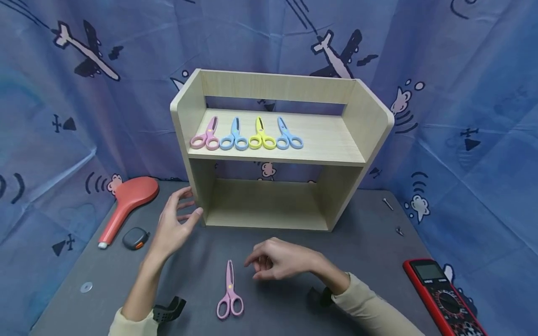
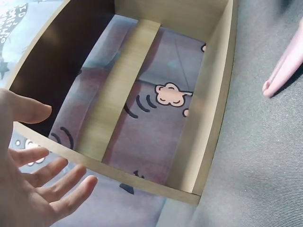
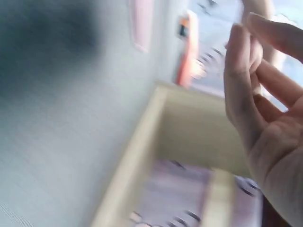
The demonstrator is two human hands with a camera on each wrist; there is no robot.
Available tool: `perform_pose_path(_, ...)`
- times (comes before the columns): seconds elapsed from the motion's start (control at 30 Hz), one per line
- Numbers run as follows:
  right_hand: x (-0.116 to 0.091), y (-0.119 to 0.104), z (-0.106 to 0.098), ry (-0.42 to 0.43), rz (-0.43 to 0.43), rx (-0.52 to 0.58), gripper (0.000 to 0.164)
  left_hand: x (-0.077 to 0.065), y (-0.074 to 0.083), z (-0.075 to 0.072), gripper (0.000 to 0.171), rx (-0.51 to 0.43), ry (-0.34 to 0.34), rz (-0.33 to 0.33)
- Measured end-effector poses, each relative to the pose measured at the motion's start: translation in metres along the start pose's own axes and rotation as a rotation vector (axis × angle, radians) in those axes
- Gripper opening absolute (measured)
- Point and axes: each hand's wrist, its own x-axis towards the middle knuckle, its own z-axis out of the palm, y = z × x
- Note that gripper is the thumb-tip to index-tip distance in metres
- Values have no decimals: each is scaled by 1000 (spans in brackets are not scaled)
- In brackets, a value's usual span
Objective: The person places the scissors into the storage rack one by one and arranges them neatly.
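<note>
A two-tier wooden shelf (image 1: pixel 269 158) stands at the back of the table. Along its upper board lie pink scissors (image 1: pixel 206 135), light blue scissors (image 1: pixel 234 136), yellow scissors (image 1: pixel 261 135) and a second blue pair (image 1: pixel 288 135), blades pointing back. Another pink pair of scissors (image 1: pixel 230 294) lies on the grey table in front. My left hand (image 1: pixel 176 228), fingers spread, is beside the shelf's lower left corner; in the left wrist view it holds nothing. To the right of the front scissors, my right hand (image 1: pixel 281 259) hovers with loosely bent fingers and nothing in them.
On the left are a red paddle-shaped object (image 1: pixel 130 200), a small black tape measure (image 1: pixel 136 238) and a washer (image 1: pixel 86 287). A red multimeter (image 1: pixel 443 296) lies at the front right, with two small screws (image 1: pixel 399 231) behind it. Blue patterned cloth hangs behind and around.
</note>
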Motion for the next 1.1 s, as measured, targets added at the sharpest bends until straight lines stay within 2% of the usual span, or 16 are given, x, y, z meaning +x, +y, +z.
perform_pose_path(0.1, 13, 13, 23, -27, 23, 63, 34, -1, 0, -1, 63, 6, 3, 3)
perform_pose_path(0.17, 22, 17, 38, -42, 24, 57, 39, -2, 0, -1, 63, 8, 4, 1)
perform_pose_path(0.27, 30, 15, 58, -58, 24, -61, 46, -3, 0, -1, 63, 8, 4, -1)
perform_pose_path(0.33, 33, 11, 68, -61, 29, -178, 52, -3, 0, -1, 63, 6, 4, -3)
perform_pose_path(0.43, 36, 4, 79, -54, 71, -311, 59, -2, 0, -1, 63, 4, 6, -3)
perform_pose_path(0.57, 37, -3, 85, -42, 126, -411, 54, -1, 1, -1, 63, 9, 5, -3)
perform_pose_path(0.67, 36, -5, 84, -48, 127, -465, 51, -1, 2, -1, 64, 14, 4, -1)
perform_pose_path(0.8, 32, -2, 75, -64, 106, -427, 52, -2, 2, -1, 64, 18, 1, -3)
perform_pose_path(0.9, 26, 1, 65, -57, 108, -325, 49, -2, 2, 0, 64, 20, -2, -9)
perform_pose_path(1.1, 12, 3, 39, 5, 156, -90, 39, -2, 3, 0, 64, 20, -3, -17)
